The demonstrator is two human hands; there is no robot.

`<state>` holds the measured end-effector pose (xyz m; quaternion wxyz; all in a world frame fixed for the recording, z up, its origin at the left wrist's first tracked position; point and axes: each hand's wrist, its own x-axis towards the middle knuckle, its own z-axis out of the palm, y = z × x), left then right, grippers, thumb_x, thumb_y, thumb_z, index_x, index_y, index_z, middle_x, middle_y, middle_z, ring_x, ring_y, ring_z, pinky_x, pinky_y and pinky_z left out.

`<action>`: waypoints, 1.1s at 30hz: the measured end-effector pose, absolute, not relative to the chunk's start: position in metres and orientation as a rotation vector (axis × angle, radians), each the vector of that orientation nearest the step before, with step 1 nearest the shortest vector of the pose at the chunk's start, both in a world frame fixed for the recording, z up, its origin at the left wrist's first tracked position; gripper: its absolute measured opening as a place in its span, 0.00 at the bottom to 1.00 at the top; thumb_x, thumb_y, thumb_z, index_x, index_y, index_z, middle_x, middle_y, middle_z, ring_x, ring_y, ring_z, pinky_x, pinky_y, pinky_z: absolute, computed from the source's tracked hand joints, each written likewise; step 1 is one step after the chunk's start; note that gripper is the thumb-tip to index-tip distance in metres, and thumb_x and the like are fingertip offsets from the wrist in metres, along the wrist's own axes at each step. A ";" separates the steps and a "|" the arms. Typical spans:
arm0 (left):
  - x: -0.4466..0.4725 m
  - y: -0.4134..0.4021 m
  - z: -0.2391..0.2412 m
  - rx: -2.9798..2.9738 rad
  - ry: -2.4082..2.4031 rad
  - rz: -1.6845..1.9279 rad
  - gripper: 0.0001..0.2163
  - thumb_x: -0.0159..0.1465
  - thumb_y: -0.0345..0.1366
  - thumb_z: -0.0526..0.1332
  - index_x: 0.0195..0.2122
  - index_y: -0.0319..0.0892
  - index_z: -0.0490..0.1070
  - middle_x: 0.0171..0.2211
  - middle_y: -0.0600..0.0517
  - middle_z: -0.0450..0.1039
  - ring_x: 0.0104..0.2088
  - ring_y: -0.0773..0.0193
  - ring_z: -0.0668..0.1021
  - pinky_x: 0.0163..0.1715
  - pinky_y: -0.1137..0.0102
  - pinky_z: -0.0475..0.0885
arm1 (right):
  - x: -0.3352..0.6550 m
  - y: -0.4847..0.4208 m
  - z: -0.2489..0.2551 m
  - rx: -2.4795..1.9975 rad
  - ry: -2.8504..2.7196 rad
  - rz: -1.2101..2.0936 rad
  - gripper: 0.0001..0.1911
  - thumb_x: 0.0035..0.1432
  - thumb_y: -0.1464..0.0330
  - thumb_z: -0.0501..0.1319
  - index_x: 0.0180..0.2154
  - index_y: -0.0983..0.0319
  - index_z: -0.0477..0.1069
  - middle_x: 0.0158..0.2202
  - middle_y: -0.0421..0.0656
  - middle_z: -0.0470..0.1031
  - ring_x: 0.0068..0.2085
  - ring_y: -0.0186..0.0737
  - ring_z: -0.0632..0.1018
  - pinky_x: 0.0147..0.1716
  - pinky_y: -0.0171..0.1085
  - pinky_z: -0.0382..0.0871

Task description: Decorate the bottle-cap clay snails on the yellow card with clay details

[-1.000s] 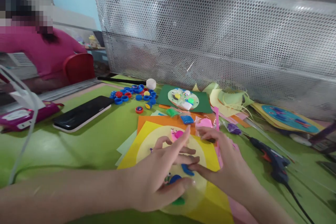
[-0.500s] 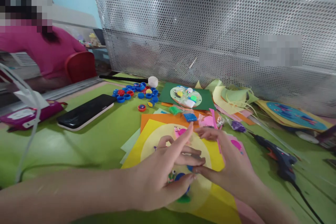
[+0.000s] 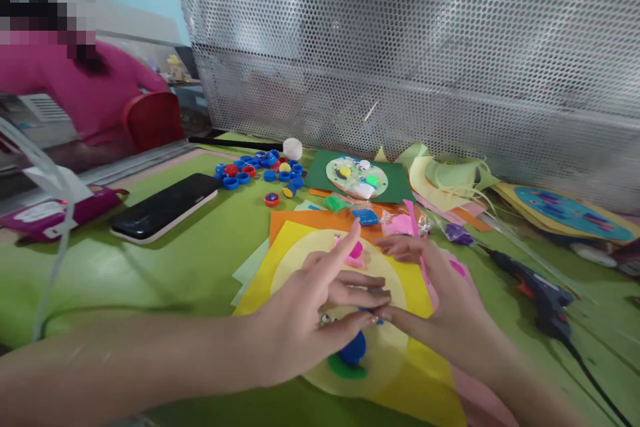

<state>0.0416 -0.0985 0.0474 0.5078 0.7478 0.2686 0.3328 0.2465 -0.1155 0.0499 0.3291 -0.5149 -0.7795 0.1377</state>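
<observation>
My left hand [image 3: 313,313] is over a round cream paper disc [image 3: 290,267] on a yellow sheet [image 3: 430,373]. Its thumb and middle fingers close on a small piece of blue clay [image 3: 368,311], mostly hidden, while the index finger points up. My right hand [image 3: 440,287] comes from the right, its thumb tip touching the left fingertips and its other fingers apart. On the disc are a pink clay figure [image 3: 355,251], a dark blue clay ball [image 3: 354,348] above a green clay strip [image 3: 347,368], and a googly eye [image 3: 325,319], partly covered by my hand.
Behind the disc lie bagged blue clay [image 3: 366,216], pink clay [image 3: 399,223] and purple clay [image 3: 459,234]. A glue gun [image 3: 537,293] rests at right with its cord. Bottle caps [image 3: 270,175] and a phone [image 3: 167,205] lie at left. A perforated metal panel [image 3: 350,60] bounds the back.
The left fingers have drawn closer to the right thumb, meeting at the tips. More of the dark blue ball and pink figure shows. The view has shifted slightly.
</observation>
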 end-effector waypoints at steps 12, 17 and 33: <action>0.043 -0.095 0.050 1.410 0.802 0.797 0.42 0.55 0.37 0.68 0.64 0.50 0.42 0.32 0.55 0.81 0.47 0.60 0.77 0.46 0.65 0.71 | 0.247 -0.114 0.047 -1.355 -2.042 0.438 0.18 0.55 0.62 0.61 0.46 0.52 0.57 0.49 0.38 0.66 0.48 0.43 0.69 0.43 0.43 0.68; 0.042 -0.089 0.050 1.366 0.819 0.856 0.42 0.51 0.33 0.70 0.62 0.52 0.47 0.25 0.59 0.78 0.45 0.61 0.77 0.45 0.65 0.69 | 0.255 -0.114 0.051 -1.249 -1.992 0.429 0.09 0.63 0.63 0.54 0.45 0.54 0.59 0.47 0.39 0.67 0.50 0.41 0.69 0.47 0.41 0.67; 0.042 -0.084 0.048 0.930 0.570 0.535 0.30 0.57 0.26 0.64 0.58 0.47 0.55 0.30 0.53 0.81 0.35 0.68 0.81 0.36 0.75 0.69 | 0.243 -0.131 0.052 -1.106 -1.905 0.558 0.08 0.61 0.72 0.55 0.42 0.53 0.61 0.41 0.34 0.72 0.45 0.29 0.74 0.46 0.22 0.68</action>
